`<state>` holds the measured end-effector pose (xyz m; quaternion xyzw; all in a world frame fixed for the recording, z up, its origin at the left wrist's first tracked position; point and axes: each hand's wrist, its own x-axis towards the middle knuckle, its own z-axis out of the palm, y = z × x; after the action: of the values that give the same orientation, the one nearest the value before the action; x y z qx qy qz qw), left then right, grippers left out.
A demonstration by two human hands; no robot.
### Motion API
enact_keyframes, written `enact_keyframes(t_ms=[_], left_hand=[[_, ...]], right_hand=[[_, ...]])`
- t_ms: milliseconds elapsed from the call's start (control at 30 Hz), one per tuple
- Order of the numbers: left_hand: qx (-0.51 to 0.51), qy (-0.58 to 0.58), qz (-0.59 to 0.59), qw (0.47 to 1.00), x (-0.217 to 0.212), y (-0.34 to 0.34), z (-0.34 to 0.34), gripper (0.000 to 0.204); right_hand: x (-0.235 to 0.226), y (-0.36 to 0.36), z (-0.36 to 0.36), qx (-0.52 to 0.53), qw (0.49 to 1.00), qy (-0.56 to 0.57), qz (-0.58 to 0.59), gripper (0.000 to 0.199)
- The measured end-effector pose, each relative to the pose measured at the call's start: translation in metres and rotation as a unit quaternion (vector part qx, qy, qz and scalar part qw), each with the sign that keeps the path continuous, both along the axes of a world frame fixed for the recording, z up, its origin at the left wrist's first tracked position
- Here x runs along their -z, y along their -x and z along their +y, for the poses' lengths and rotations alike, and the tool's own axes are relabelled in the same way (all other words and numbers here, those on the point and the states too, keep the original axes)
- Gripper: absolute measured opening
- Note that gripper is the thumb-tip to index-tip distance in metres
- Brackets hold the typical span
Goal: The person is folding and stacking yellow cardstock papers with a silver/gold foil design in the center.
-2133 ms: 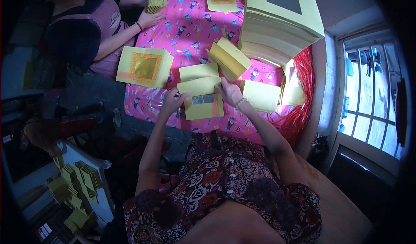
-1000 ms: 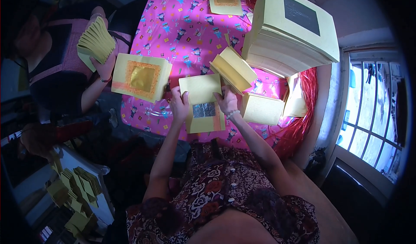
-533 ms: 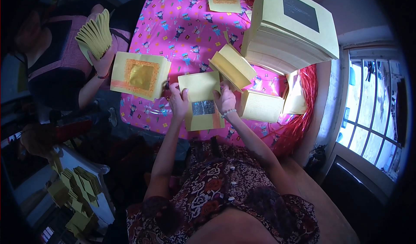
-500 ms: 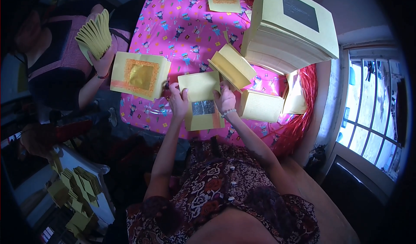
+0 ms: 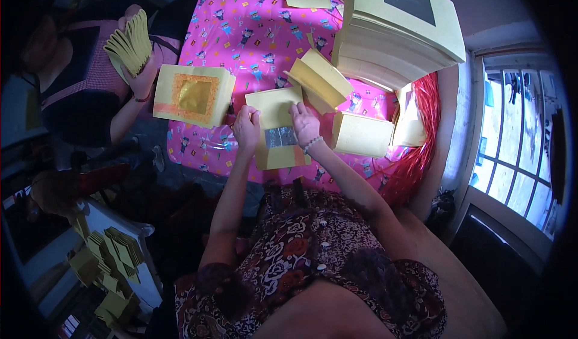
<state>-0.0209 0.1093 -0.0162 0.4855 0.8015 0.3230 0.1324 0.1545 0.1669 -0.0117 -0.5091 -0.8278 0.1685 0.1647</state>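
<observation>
In front of me on the pink table lies a folded yellow paper sheet (image 5: 283, 157) with a shiny silver patch in its middle. My left hand (image 5: 246, 128) pinches its left edge between thumb and fingers. On the opposite side, my right hand (image 5: 305, 126), wearing a beaded bracelet, has its fingers curled at the upper right edge of the paper. A tilted bundle of yellow paper (image 5: 320, 81) sits just beyond the right hand. Beside it, nearer me, is another yellow paper stack (image 5: 363, 135). To the left stands a thick stack with an orange-bordered gold square (image 5: 194, 97).
A tall paper stack (image 5: 397, 44) with a dark square on top stands at the far right. Red shiny strips (image 5: 424, 122) hang by the table's right edge. At left, a co-worker's hand (image 5: 141, 80) holds fanned yellow papers (image 5: 129, 44). A barred door (image 5: 518, 152) is at right.
My right hand has shifted up and left, its palm turning more upward. My left hand has moved slightly up, its fingers closing tighter on the edge. The co-worker's papers have tilted slightly.
</observation>
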Motion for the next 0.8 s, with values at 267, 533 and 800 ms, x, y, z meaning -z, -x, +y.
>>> enact_keyframes(t_ms=[267,533,800], left_hand=[[0.073,0.121,0.206,0.968,-0.03,-0.041,-0.003,0.033],[0.079,0.144,0.224,0.961,0.001,-0.06,-0.017,0.057],[0.091,0.044,0.169,0.981,-0.005,-0.06,-0.031,0.061]], right_hand=[[-0.01,-0.011,-0.007,-0.062,0.994,0.076,-0.045,0.022],[0.002,-0.018,-0.023,-0.073,0.997,0.013,-0.001,0.039],[0.013,-0.025,-0.029,-0.043,0.999,-0.002,0.034,0.034]])
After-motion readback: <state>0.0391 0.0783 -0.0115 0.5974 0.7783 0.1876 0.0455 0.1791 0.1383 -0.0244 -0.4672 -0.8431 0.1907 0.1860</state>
